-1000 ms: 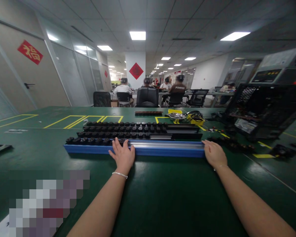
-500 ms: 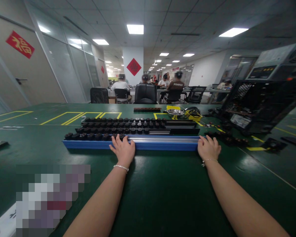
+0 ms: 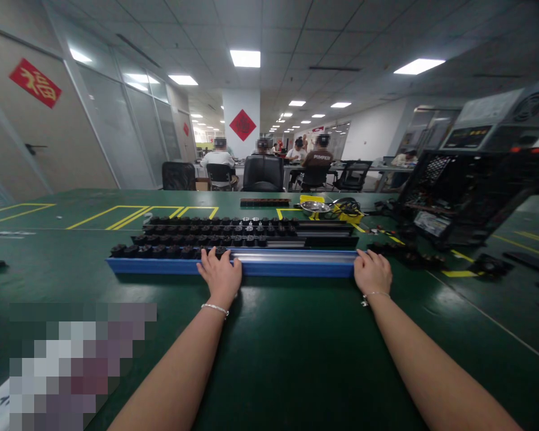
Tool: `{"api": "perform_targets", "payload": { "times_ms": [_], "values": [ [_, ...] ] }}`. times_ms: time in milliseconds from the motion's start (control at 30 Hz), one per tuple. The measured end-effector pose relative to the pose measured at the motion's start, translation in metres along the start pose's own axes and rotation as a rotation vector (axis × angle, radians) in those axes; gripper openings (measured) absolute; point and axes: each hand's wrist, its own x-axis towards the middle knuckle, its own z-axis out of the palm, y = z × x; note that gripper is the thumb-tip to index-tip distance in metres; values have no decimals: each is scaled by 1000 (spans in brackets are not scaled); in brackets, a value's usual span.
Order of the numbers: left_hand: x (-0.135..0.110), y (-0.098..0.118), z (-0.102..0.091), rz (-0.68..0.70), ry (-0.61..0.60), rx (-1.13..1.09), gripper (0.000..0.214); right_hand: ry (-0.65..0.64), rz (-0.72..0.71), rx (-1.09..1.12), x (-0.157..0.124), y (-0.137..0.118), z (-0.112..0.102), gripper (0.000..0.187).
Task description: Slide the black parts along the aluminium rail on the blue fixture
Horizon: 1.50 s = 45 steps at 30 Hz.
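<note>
A long blue rail (image 3: 296, 269) with a silvery channel along its top lies crosswise in front of me. Round black parts (image 3: 155, 251) stand in a row on its left portion. My left hand (image 3: 220, 275) grips the rail near its middle, fingers spread over the top beside the last black parts and thumb on the near side. At the right end, my right hand (image 3: 372, 272) is closed round the rail, its fingers bent; the fingertips are partly hidden. Just behind lie black rails (image 3: 327, 242) carrying more rows of round black parts.
An open black computer case (image 3: 435, 197) stands at the right on the green table (image 3: 296, 359), near loose black parts (image 3: 413, 254). A metal bowl (image 3: 315, 207) and yellow trays lie farther back. A pixelated area covers the lower left. People sit beyond the table.
My view has shifted slightly, so most things sit a little farther left. The right hand's fingers have drawn closer together on the rail's end. My left hand keeps its hold.
</note>
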Motion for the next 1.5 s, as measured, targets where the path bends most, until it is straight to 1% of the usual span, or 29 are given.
{"api": "perform_targets", "payload": {
  "times_ms": [200, 433, 700, 900, 1200, 1300, 1500],
  "values": [
    [-2, 0, 2, -3, -10, 7, 40, 2, 5, 26, 1, 0, 0, 49],
    [-1, 3, 1, -19, -57, 38, 41, 19, 10, 54, 0, 0, 1, 48],
    [-3, 4, 0, 18, -46, 26, 40, -7, 11, 27, 0, -2, -3, 49],
    [-5, 10, -3, 35, -71, 28, 38, 43, 3, 23, -2, -3, -2, 46],
    [-4, 11, -4, 40, -112, 16, 38, -19, 18, 39, -3, -5, -6, 51],
    [-5, 11, -5, 50, -120, 21, 38, -16, 19, 42, -2, -4, -6, 52],
    [-7, 11, -3, 92, -90, 39, 37, -20, 21, 40, -2, -4, -6, 50]
  ]
}}
